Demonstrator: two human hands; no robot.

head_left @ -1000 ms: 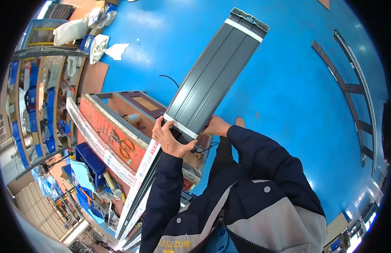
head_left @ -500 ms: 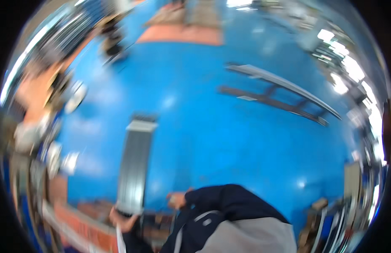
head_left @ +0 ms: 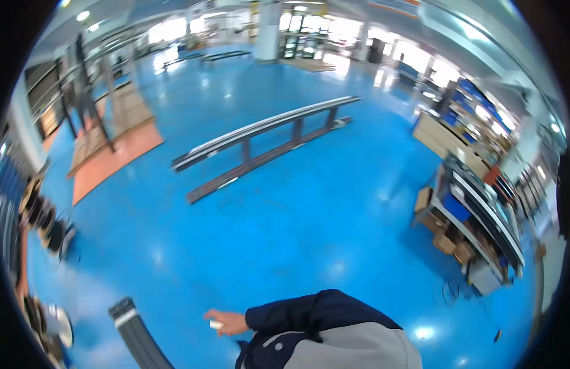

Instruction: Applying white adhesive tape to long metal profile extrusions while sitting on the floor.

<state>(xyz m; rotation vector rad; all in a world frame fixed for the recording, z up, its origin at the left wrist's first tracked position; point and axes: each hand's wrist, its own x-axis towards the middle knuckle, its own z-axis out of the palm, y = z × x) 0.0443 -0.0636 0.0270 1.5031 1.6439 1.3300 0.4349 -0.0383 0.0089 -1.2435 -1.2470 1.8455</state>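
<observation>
My right hand (head_left: 233,323) is in front of my body at the lower middle, its fingers closed on a small whitish object (head_left: 216,324) too small to name. To its left, apart from it, a long dark grey ribbed bar (head_left: 141,339) with a pale band near its far end slants out of the lower edge. My left hand is out of view, and so is the near end of the bar.
Ahead, a long, low dark frame (head_left: 251,161) with two rails and short posts stands on the blue floor (head_left: 285,240). A loaded workbench (head_left: 475,212) with boxes under it is at right. Orange and brown mats (head_left: 116,147) lie far left, and a white pillar (head_left: 268,31) rises behind.
My view has swung up and to the right. The bar has shifted to the lower left, and my left hand, earlier at its near end, has left the picture.
</observation>
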